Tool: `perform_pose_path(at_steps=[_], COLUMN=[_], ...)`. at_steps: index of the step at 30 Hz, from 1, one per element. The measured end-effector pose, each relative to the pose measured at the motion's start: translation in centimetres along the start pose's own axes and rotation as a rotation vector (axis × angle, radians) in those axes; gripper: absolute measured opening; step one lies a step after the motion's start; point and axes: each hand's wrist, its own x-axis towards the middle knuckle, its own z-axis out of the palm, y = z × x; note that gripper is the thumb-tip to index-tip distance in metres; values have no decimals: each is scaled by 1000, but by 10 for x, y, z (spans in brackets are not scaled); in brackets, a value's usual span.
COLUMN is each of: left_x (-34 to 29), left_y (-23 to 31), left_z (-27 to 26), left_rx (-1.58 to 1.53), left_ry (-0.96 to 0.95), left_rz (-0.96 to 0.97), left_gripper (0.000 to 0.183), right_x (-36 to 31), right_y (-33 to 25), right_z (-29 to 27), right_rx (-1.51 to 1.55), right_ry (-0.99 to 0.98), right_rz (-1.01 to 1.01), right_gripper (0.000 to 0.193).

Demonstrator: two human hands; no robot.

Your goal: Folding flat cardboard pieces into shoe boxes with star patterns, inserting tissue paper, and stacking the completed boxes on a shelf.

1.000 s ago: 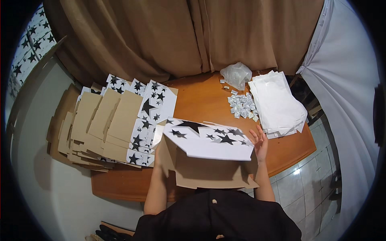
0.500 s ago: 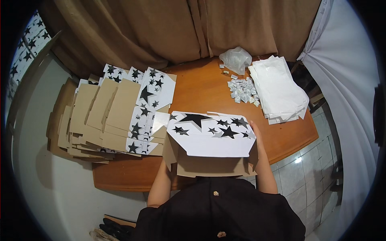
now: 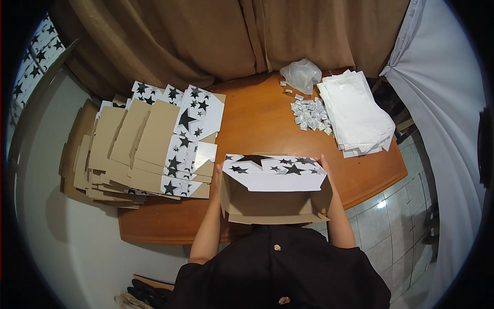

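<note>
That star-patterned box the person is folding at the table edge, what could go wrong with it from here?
The box is held between the left hand and the right hand partly over the table edge, so it might slip toward the lap. The stack of flat cardboard blanks juts past the table's left side and could slide off. An elbow swing might scatter the small wrapped pieces.

The person wears a black shirt (image 3: 280, 273) with small round buttons (image 3: 277, 247) down the middle. The sleeves are short, so both forearms are bare. No rings or watch show.
</note>
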Motion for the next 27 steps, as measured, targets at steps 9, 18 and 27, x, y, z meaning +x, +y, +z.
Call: perform_pose_path(at_steps=[9, 18, 27], left_x=[16, 15, -67], left_y=[-38, 7, 146], left_z=[14, -9, -60], left_rx=[193, 368, -321], left_ry=[-36, 152, 432], left_rz=[-124, -86, 659], left_gripper=[41, 36, 27], right_x=[53, 37, -73], right_y=[29, -11, -59], right_z=[-72, -8, 45], right_rx=[-511, -1224, -744], right_ry=[414, 793, 225], right_rz=[218, -81, -468], right_gripper=[53, 42, 70])
